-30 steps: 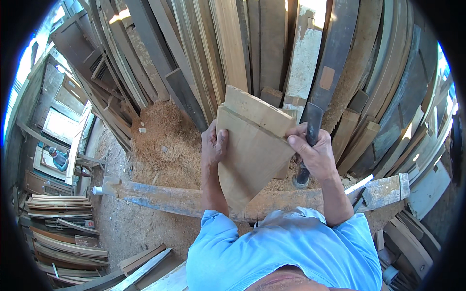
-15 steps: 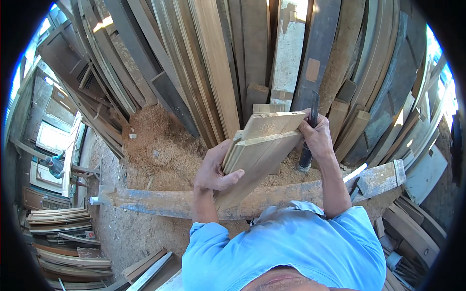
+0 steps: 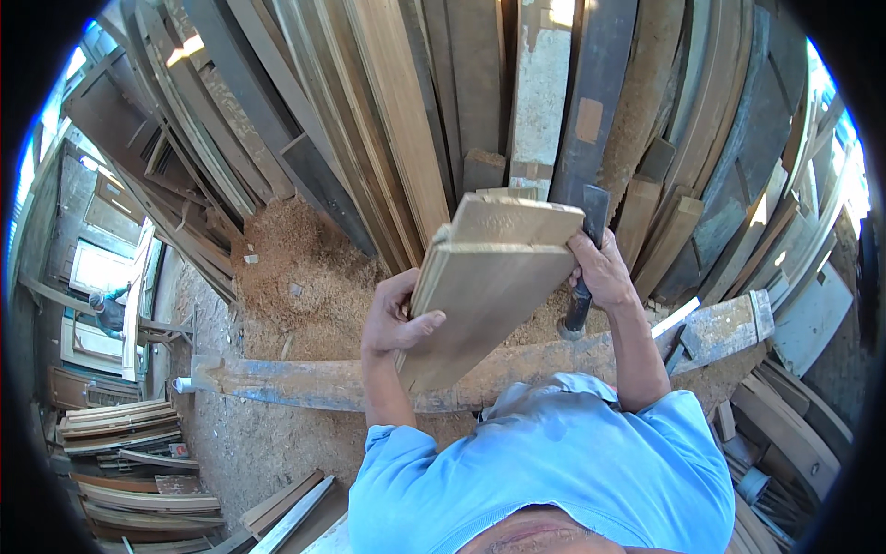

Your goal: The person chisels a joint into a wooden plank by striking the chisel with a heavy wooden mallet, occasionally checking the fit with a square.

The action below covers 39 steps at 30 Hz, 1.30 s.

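Board (image 3: 489, 286) in both my hands, up at chest height, its far end raised toward the leaning stack and its near end dipping to the long beam below. A second ago it lay flatter and face-up toward me, broad face showing; half a second ago it had begun to tip. Now it is turned further, so I see the thick end grain and the long edge as much as the face. By my reading, that means I am in the middle of turning it over or sighting along its edge, not setting it down.

My left hand (image 3: 395, 319) closed on the lower left edge, thumb over the face, fingers wrapped behind. It has slid down and to the side from where it sat on top before.

My right hand (image 3: 602, 268) clamped on the upper right corner, fingers curled over the far edge. Behind that hand a dark tool with a black handle (image 3: 580, 300) stands upright; whether my fingers also hold it I cannot tell.

Under the board: a weathered beam (image 3: 305, 380) runs across, paint-streaked. Beyond it, a heap of sawdust (image 3: 305, 277) against the foot of many planks (image 3: 406, 120) leaning upright. Stacked boards (image 3: 120, 434) lie flat at lower left. Another person (image 3: 103, 305) stands far off at left, small.
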Each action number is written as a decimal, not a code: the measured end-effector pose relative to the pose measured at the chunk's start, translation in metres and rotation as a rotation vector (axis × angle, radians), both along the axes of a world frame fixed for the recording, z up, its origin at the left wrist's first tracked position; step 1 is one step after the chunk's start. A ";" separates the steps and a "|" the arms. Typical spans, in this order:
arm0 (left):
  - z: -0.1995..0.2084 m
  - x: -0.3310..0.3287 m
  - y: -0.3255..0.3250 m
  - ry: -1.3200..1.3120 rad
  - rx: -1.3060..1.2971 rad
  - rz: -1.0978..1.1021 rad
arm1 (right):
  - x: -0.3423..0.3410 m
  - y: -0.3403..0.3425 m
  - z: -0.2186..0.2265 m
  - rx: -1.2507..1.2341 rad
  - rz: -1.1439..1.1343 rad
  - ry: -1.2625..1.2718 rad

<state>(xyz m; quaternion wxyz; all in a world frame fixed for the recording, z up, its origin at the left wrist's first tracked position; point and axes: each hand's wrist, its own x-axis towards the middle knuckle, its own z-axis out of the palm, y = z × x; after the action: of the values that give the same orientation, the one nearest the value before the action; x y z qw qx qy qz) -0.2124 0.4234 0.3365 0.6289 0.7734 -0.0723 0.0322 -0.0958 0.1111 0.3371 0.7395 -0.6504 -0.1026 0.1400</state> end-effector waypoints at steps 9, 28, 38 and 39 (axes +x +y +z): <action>-0.042 0.028 0.000 -0.152 0.115 0.375 | 0.008 0.010 0.007 0.014 0.102 -0.202; -0.068 0.067 0.021 -0.216 -0.203 0.408 | 0.061 0.063 0.026 0.106 0.106 -0.236; -0.249 0.063 0.038 0.265 -0.067 0.439 | 0.083 0.096 -0.143 -0.462 0.252 -0.083; -0.263 0.063 0.040 0.276 -0.065 0.449 | 0.083 0.099 -0.157 -0.488 0.255 -0.082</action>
<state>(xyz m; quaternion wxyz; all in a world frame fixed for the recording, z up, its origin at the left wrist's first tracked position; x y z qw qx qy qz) -0.1499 0.4637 0.0733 0.6345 0.7465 0.1888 0.0673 -0.0128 0.2102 0.1802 0.5326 -0.7962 -0.1769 0.2260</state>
